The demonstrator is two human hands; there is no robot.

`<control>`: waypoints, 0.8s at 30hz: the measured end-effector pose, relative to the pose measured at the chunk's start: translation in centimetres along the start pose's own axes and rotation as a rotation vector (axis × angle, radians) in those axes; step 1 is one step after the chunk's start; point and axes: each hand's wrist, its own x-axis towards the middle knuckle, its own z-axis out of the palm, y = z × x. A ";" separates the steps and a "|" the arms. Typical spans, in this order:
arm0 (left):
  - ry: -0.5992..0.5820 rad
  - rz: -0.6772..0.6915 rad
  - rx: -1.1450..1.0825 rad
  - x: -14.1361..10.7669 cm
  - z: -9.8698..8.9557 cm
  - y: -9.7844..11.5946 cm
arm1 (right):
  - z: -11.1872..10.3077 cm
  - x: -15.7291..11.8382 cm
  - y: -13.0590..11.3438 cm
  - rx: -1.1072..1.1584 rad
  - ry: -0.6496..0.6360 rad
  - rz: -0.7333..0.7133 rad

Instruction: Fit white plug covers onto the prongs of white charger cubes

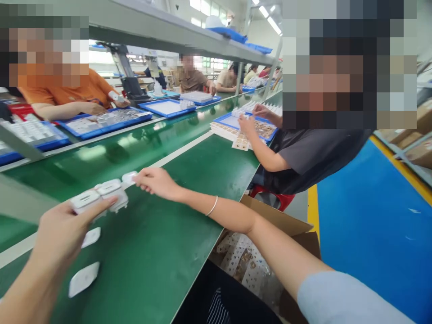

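Left hand (64, 229): thumb laid along the near side, closed about a pair of white rounded-square plastic housings (101, 192), set side by side, each with a narrow slot in its top face; the other fingers largely hidden. The housings are held above the worktop.

Right hand (158, 183): thumb and fingers narrowed to a pinch on a small white rounded plastic piece (128, 177), just beyond the right end of the housings. A thin pale bangle (212, 205) circles the forearm behind these fingers.

Below the left fingers: one flat white plastic plate with cut corners (92, 237), partly behind the hand; a second flat white plastic plate (84, 280), nearer the wearer. Both lie on the smooth green worktop (145, 256).

Past the right fingers: a long pale strip (182, 148) along the worktop; farther off, a blue plastic tray with small parts (219, 119), at the hands of a co-worker in a dark grey sleeve (303, 150).

Beyond the left fingers, across the line: a blue tray of pale and metallic parts (91, 134), before a person in orange (91, 87).

Right of the worktop edge, under the right forearm: an open brown cardboard box (276, 213) containing white perforated sheets (254, 272).
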 end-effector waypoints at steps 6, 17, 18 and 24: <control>0.166 0.616 -0.186 -0.4 0.9 -1.8 | -0.3 -1.4 -1.7 0.410 -0.090 -0.016; 0.175 1.050 -0.034 -2.6 -0.3 0.7 | -0.2 -4.0 -3.1 0.343 -0.337 -0.196; 0.170 1.064 -0.034 -2.7 -0.3 0.8 | -0.2 -3.9 -3.1 0.328 -0.338 -0.203; 0.142 1.079 0.027 -3.0 -0.6 1.2 | -0.4 -4.0 -3.2 0.280 -0.338 -0.210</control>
